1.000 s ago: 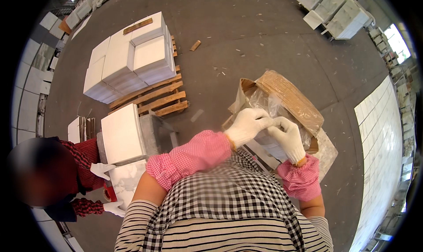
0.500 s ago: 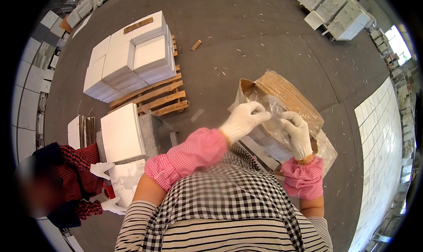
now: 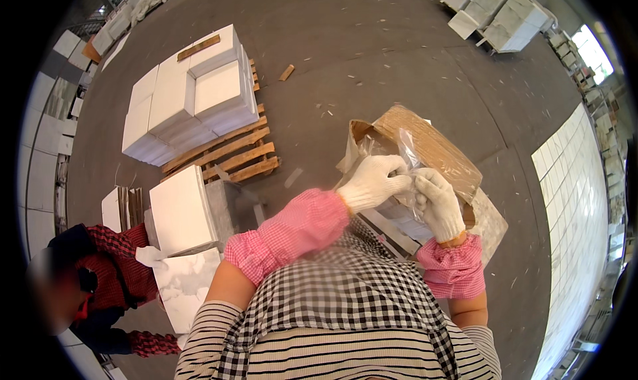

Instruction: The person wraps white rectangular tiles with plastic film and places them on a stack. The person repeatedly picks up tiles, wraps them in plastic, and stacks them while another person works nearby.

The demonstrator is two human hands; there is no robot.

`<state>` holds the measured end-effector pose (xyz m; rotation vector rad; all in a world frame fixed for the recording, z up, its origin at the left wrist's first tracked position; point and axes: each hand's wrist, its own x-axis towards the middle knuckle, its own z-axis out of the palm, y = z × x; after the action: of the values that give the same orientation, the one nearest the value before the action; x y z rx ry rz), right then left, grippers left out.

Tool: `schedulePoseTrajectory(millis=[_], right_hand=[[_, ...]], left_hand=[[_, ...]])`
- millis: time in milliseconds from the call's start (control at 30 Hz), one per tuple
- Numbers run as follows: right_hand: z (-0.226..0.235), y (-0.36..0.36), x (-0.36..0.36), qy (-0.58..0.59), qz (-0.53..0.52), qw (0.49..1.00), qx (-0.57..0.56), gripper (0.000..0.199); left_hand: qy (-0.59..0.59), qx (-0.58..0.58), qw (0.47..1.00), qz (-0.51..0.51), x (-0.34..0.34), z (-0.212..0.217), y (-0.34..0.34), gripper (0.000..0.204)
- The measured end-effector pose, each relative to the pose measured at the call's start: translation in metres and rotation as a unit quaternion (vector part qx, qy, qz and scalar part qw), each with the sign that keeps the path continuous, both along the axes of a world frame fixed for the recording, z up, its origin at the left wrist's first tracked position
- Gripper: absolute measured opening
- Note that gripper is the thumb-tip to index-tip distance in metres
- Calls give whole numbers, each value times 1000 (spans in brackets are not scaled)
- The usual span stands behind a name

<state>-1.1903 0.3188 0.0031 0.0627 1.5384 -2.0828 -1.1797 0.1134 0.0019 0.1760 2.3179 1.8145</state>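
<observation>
Both my hands wear white knit gloves and meet above an open cardboard box (image 3: 435, 144). The fingers of my left hand (image 3: 377, 182) are pinched on a clear plastic bag (image 3: 408, 149). Close beside it, my right hand (image 3: 438, 204) has its fingers curled and pressed together on the same thin plastic. A crumpled strip of the bag stands up between the hands, and more of it hangs down below them. My gloves partly hide the box's opening. Pale flat pieces (image 3: 407, 224) show under the plastic, their kind unclear.
At left, a co-worker's gloved hand (image 3: 151, 256) touches a marble-patterned tile (image 3: 189, 287) beside stacked white slabs (image 3: 179, 210). Beyond stand white blocks (image 3: 169, 101) on a wooden pallet (image 3: 242, 147). Pale tiles (image 3: 575, 200) lie in rows at right.
My hands have come closer together on the plastic, the right moving left, and a strip now stands upright between them. The co-worker's lower hand has drawn back from the marble tile.
</observation>
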Motion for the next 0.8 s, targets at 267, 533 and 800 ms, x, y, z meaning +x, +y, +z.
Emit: schedulePoseTrajectory(millis=[267,533,800], right_hand=[[-25,31,-11,4,-137,990,-15,16],[-8,24,1,-1,-103,994,-16,15],[-12,19,0,0,-97,993,-69,14]], left_hand=[[64,-112,988,87,-11,-3,-11,21],[193,-193,962,25,-2,11,16,32],[163,-158,973,-28,-15,-7,13,19]])
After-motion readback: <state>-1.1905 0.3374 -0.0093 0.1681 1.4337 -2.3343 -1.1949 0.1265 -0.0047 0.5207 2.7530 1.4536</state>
